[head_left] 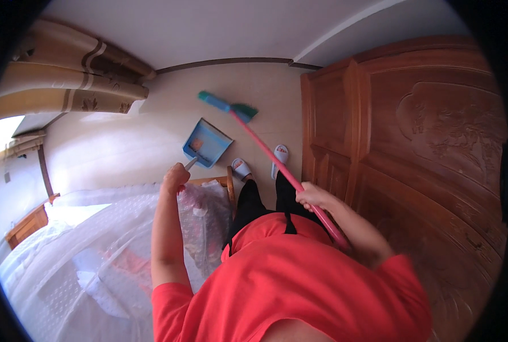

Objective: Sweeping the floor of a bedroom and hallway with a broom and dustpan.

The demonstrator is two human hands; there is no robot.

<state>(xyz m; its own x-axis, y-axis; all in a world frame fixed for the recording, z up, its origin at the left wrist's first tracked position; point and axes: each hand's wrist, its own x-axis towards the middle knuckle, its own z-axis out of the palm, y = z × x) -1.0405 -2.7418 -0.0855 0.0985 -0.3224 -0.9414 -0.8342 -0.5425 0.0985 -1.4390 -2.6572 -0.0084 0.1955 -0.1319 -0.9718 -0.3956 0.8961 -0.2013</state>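
My left hand is closed round the grey handle of a blue dustpan, which rests on the floor with its wide mouth facing away from me. A small reddish-brown bit and some dark specks lie inside the pan. In my right hand is the pink pole of a broom, gripped partway along, its upper end reaching back beside my waist. The broom's blue head with green and dark bristles is at the floor beyond the dustpan, apart from it.
A bed draped in white netting stands at my left. Along the right is a carved wooden wardrobe. Patterned curtains hang at the far left, and a white wall closes off the far side. My slippered feet stand on pale floor.
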